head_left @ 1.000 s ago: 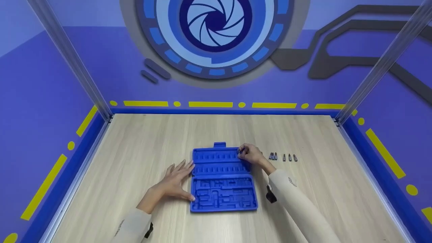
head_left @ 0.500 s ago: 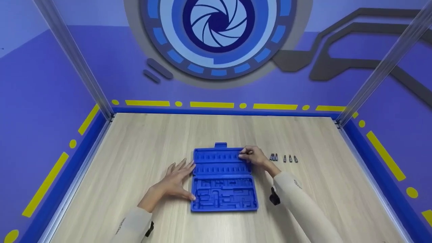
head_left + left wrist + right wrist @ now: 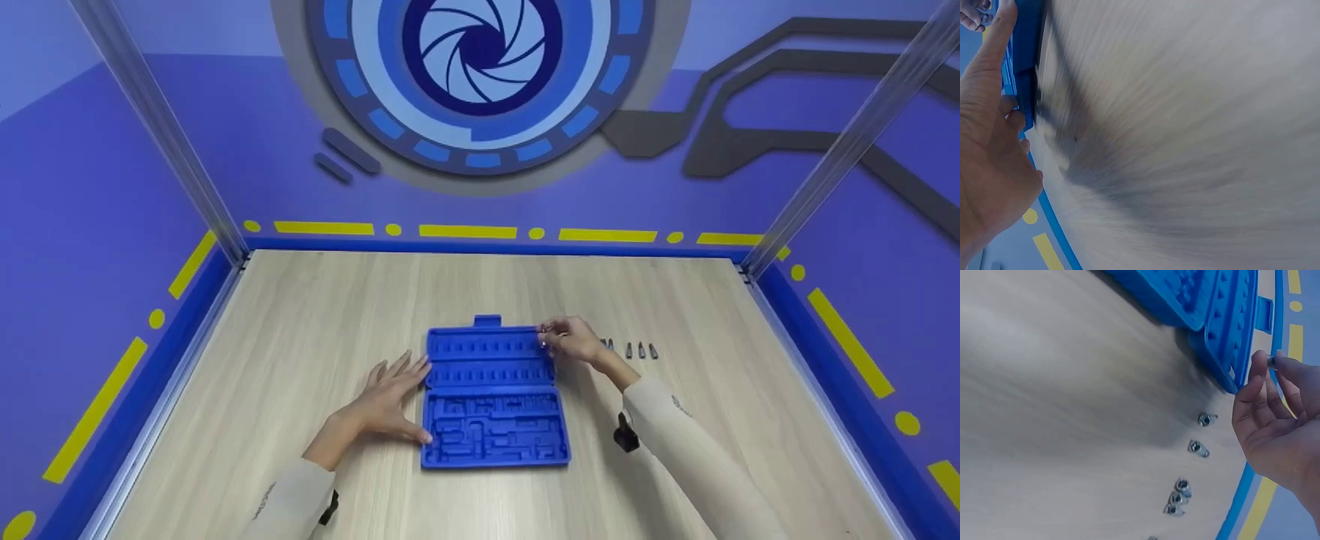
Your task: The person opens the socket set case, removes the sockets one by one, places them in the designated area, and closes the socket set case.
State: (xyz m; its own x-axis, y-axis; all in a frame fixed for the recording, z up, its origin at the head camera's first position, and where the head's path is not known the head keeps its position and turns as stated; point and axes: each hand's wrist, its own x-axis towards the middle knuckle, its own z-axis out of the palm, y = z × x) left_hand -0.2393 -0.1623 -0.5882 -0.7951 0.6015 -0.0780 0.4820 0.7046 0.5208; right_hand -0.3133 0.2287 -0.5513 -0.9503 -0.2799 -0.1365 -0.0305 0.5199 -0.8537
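Observation:
A blue plastic tool case (image 3: pixel 496 390) lies open on the table, its moulded slots facing up. My left hand (image 3: pixel 384 405) is spread along its left side, fingertips and thumb at the edge. At the case's far right corner my right hand (image 3: pixel 574 340) pinches a small metal bit socket (image 3: pixel 1271 361) between thumb and index finger, close over the rim. Something small and shiny (image 3: pixel 1232 373) shows in the end slot of the case's far half. More bit sockets (image 3: pixel 641 351) stand on the table right of that hand, which partly hides the nearest ones.
A latch tab (image 3: pixel 487 320) sticks out from the case's far edge. Blue walls (image 3: pixel 480 202) with yellow dashes enclose the wooden tabletop (image 3: pixel 337 300) at the back and sides. In the right wrist view, several sockets (image 3: pixel 1183 487) stand in a loose row.
My right hand has shifted slightly right and its fingers have drawn back to the case's corner, with the socket between them. My left hand stays at the case's side.

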